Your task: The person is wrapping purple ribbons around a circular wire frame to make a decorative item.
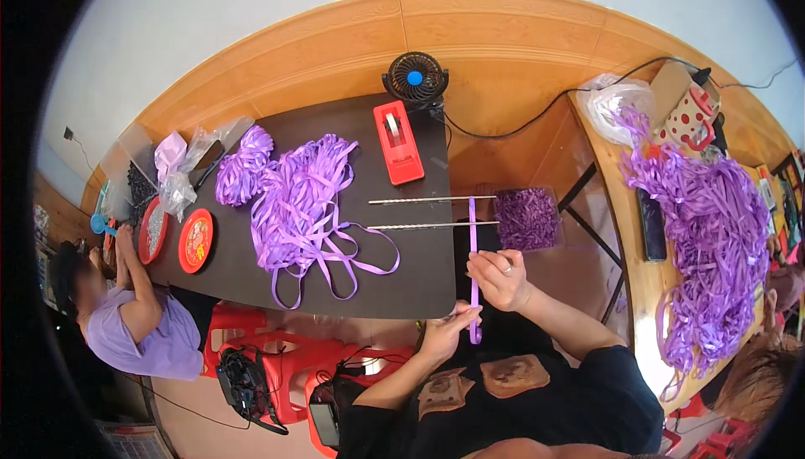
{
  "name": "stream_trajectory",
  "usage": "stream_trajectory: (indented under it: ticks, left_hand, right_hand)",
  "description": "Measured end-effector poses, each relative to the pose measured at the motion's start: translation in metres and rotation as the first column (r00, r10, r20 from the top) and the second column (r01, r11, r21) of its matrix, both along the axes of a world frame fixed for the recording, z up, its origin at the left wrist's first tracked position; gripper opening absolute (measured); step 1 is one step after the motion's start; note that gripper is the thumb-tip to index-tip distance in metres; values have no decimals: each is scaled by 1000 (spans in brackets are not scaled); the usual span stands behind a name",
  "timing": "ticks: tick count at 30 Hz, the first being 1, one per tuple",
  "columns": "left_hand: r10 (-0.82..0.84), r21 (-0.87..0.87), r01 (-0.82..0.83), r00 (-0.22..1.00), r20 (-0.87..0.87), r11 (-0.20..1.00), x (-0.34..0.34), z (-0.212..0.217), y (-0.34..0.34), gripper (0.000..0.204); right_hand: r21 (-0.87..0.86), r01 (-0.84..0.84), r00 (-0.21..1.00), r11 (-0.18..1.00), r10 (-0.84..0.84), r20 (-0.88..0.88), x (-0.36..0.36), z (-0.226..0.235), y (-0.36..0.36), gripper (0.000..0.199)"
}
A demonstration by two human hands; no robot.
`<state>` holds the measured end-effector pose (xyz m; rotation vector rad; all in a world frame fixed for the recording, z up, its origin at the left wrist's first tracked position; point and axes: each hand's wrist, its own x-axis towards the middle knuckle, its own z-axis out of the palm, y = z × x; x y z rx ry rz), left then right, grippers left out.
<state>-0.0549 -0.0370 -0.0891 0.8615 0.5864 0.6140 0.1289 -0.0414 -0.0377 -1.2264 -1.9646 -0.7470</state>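
A narrow purple ribbon (473,234) runs from the ends of two thin metal rods (419,201) down toward me. The rods jut out past the right edge of the dark table (335,115). Near the ribbon's lower end, my left hand (444,335) pinches it beside the table corner. Farther up, my right hand (501,281), with a ring on one finger, is closed on the same strip. A loose heap of purple ribbon (303,199) lies on the table to the left, with a strand reaching toward the lower rod.
A red tape dispenser (398,142) and a small black fan (415,79) stand near the table's far right corner. Below the rod ends sits a bin of purple pieces (527,218). The wooden table on the right bears more ribbon (713,249). A co-worker (138,325) sits at far left.
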Motion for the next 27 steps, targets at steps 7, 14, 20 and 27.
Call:
stream_trajectory:
  ticks: [7, 14, 20, 27]
  left_hand:
    - [98, -301, -48, 983, 153, 953, 2, -23, 6, 41]
    - [-127, -29, 126, 990, -64, 992, 39, -20, 23, 43]
    - [94, 29, -93, 995, -28, 995, 91, -21, 42, 42]
    - [421, 116, -424, 906, 45, 898, 130, -4, 67, 35]
  right_hand:
    - [-63, -62, 988, 996, 53, -143, -4, 39, 7, 32]
    - [-207, -108, 891, 972, 2, -454, 32, 73, 58, 13]
    - [-447, -416, 572, 792, -154, -805, 69, 79, 115, 16]
    - [-352, -670, 125, 653, -368, -921, 87, 30, 145, 18]
